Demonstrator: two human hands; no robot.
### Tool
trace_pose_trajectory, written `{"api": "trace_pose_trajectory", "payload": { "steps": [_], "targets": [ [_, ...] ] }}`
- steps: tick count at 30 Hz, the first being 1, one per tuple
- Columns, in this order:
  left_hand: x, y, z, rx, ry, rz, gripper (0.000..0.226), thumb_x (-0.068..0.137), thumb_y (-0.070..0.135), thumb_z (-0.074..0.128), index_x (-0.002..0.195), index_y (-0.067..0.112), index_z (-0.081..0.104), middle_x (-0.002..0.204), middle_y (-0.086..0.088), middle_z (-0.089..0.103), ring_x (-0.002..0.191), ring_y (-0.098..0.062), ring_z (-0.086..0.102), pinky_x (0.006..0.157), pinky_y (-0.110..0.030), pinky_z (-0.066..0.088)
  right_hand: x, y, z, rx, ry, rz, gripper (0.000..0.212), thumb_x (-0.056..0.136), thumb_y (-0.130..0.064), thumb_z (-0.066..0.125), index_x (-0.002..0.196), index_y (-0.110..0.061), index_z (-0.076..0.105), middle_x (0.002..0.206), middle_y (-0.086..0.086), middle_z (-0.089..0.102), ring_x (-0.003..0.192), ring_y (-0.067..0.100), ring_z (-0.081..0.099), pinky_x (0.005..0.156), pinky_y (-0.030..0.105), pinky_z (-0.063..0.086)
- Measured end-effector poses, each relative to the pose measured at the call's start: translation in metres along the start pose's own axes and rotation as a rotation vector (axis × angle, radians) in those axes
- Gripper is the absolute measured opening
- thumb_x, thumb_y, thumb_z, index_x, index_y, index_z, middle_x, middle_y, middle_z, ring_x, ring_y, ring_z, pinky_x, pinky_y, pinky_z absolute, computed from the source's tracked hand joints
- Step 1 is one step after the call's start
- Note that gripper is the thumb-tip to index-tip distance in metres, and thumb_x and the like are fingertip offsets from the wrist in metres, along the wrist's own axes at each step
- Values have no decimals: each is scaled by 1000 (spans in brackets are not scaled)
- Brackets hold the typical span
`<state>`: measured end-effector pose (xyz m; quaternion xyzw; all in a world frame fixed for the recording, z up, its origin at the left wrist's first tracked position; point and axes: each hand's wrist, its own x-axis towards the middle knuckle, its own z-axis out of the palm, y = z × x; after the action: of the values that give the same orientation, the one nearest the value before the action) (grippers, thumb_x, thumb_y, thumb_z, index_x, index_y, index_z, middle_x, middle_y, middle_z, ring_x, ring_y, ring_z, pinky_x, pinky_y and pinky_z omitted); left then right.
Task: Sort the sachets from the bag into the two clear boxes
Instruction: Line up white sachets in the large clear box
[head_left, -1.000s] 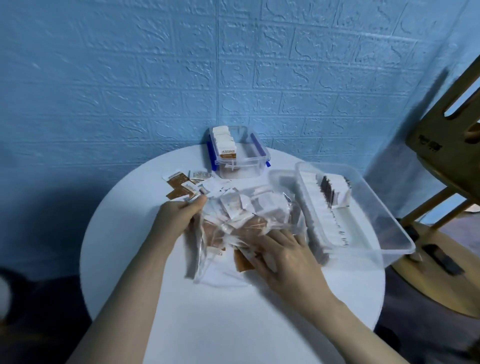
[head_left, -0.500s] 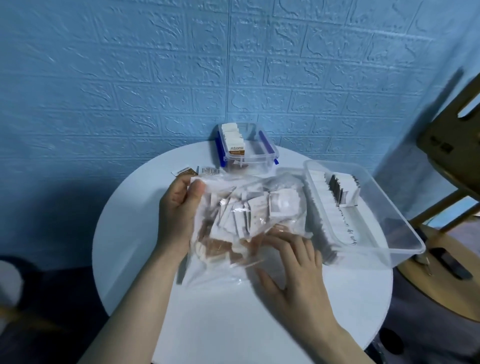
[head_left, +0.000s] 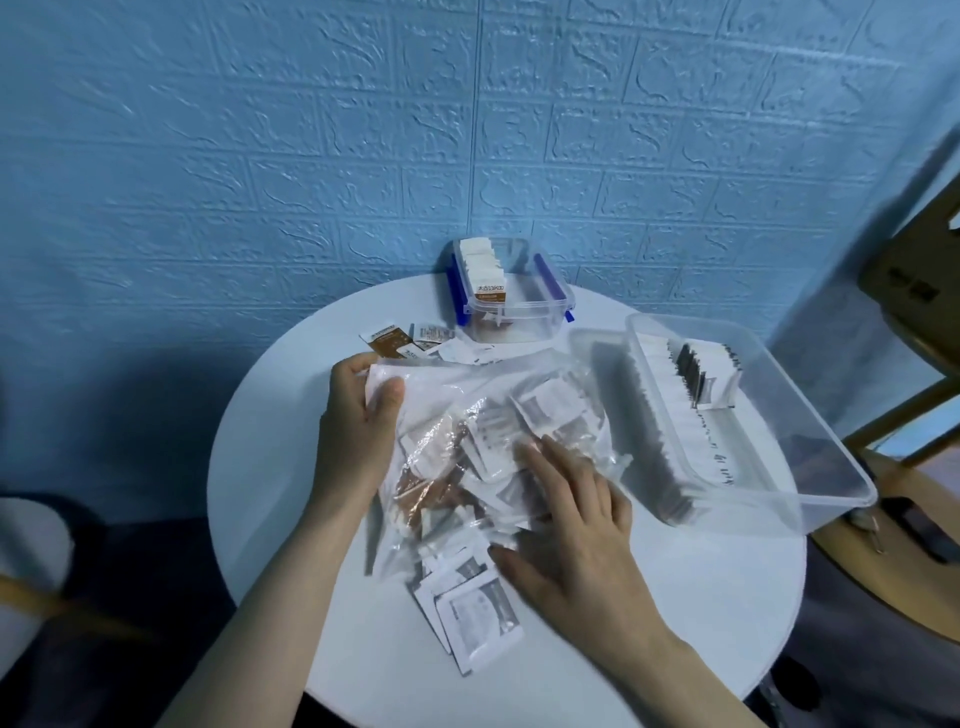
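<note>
**White table, two clear boxes, one bag of sachets**

White and round, the single table (head_left: 311, 457) stands against a blue embossed brick-pattern wall (head_left: 260, 156), with part of one wooden chair (head_left: 914, 312) at the right.

Two clear plastic boxes sit on the table. The larger, a long rectangular clear tub (head_left: 810, 499) at the right edge, holds one row of upright white sachets along its left side and a short second row of dark-edged ones near its far end. The smaller clear box with blue side clips (head_left: 540, 317) sits at the far edge and holds one row of upright white sachets, the front one with a brown band.

One clear plastic bag (head_left: 452, 415) lies in the middle, stuffed with white and brown sachets too many to count. At its near end a loose pile of white sachets (head_left: 478, 613) lies on the table, at least three of them distinct. A few brown-and-white sachets (head_left: 395, 343) lie flat beyond the bag.

Two hands are on the bag. The left hand (head_left: 358, 415) pinches its far left corner, thumb on top. The right hand (head_left: 576, 530) lies flat on it, fingers (head_left: 550, 457) straight and slightly spread.
</note>
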<state>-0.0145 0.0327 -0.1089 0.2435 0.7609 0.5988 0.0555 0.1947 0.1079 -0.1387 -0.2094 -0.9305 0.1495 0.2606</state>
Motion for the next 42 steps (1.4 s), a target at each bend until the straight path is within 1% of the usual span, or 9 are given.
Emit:
{"api": "trace_pose_trajectory", "payload": {
  "steps": [3,5,8,13,18,23,27,33,42],
  "targets": [
    [-22,0,-13,240,-39,428,57,95,41,52,143,15,36,146,-2,40,136,-14,35,109,-23,26,-1,1,1,13,-6,-4,78,84,-52,60,149,-28,26,148,-7,30,139,10,25,110,36,19],
    [-45,-1,-21,336,-258,728,58,96,56,42,140,19,43,148,4,39,140,-11,32,115,-29,22,-1,3,1,21,1,-7,74,84,-50,60,148,-27,29,146,-7,33,138,12,27,110,35,19],
    [-69,-15,-24,524,-456,875,60,91,65,42,135,25,54,149,8,42,142,-9,31,117,-38,16,-2,-1,-3,101,71,-11,60,85,-39,62,141,-25,42,141,-7,40,134,12,33,106,36,25],
    [-59,-29,-22,391,-318,671,37,93,37,56,122,16,64,129,4,62,121,-10,55,103,-37,42,-18,-22,-24,141,157,-101,29,84,-29,55,111,-25,63,113,-11,55,108,11,50,87,30,30],
    [-54,-29,-19,189,-322,357,27,92,23,64,119,23,67,119,10,68,108,-7,63,95,-38,51,-40,-31,-10,23,-22,-57,51,79,-72,56,111,-32,61,109,-17,55,100,9,49,81,29,33],
    [-81,-19,-35,293,-218,565,37,88,30,62,122,15,64,129,5,59,122,-14,53,103,-34,43,-49,-23,0,-17,-58,90,67,71,-85,46,106,-31,64,102,-11,52,95,15,46,76,33,36],
    [-124,-10,-43,280,34,652,17,87,10,66,102,6,72,102,-4,68,95,-22,62,84,-36,50,-48,-24,-1,76,-20,172,60,64,-83,51,92,-32,64,96,-12,52,94,15,45,76,34,37],
    [-155,-23,-38,450,-211,513,33,85,43,58,101,19,74,98,9,64,95,-13,56,85,-26,43,-44,-29,-7,175,-73,275,47,56,-70,69,81,-36,49,86,-17,49,89,13,44,75,31,34],
    [-157,-27,-36,449,-199,500,42,80,51,60,106,20,72,102,9,64,97,-13,52,87,-25,39,-48,-32,-20,791,-126,456,28,72,-13,82,82,-20,57,76,5,64,64,31,52,64,45,45]
  ]
}}
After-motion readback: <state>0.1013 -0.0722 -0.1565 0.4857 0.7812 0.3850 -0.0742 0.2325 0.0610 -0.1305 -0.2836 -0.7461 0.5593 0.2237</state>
